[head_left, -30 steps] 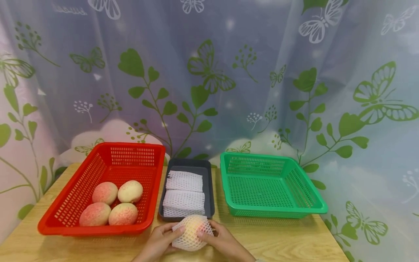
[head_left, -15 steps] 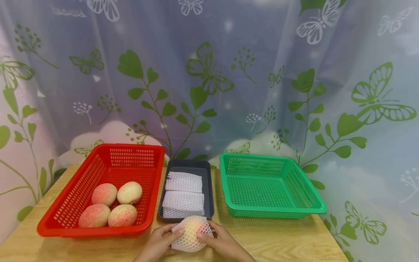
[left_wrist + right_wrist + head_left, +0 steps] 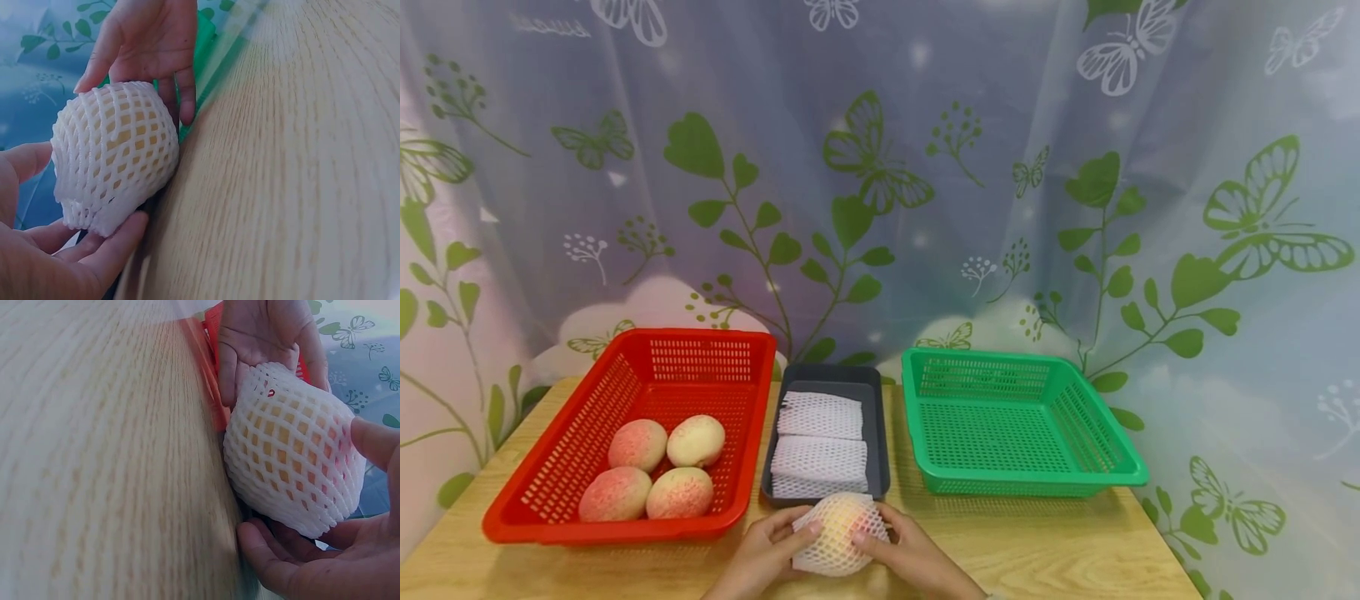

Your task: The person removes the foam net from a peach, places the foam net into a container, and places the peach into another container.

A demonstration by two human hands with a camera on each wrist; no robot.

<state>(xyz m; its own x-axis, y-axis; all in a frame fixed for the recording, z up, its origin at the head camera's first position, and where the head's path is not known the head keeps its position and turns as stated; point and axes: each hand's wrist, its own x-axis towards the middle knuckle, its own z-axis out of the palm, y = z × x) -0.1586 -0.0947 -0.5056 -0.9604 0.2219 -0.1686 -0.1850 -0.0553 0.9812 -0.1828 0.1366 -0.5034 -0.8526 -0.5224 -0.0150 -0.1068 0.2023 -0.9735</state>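
Observation:
A peach (image 3: 844,527) in a white foam net sleeve (image 3: 115,144) is held between both hands at the front of the table. My left hand (image 3: 769,546) grips its left end, where the net narrows and bunches past the fruit. On the opposite side my right hand (image 3: 910,546) holds the wrapped peach, thumb on its near face and fingers behind. Yellow and pink skin shows through the mesh in the right wrist view. Just behind the hands, a dark grey tray (image 3: 875,417) carries folded white foam nets (image 3: 820,462).
To the left, a red basket (image 3: 760,400) contains several loose peaches (image 3: 637,446). A green basket (image 3: 1030,483) stands on the right with its slatted floor showing. Beneath everything is a wooden table (image 3: 1037,550), and a patterned curtain (image 3: 880,167) hangs behind it.

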